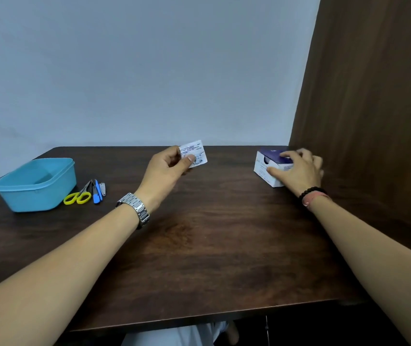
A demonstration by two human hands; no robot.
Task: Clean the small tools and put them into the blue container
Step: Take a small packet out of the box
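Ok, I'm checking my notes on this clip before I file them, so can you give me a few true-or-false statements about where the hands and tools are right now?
1. The left hand pinches a small white packet. True.
2. The scissors lie inside the blue container. False: they lie on the table beside it, to its right.
3. The right hand rests on a white and purple box. True.
4. The blue container holds several tools. False: no tools show inside it.
5. The scissors have red handles. False: the handles are yellow.
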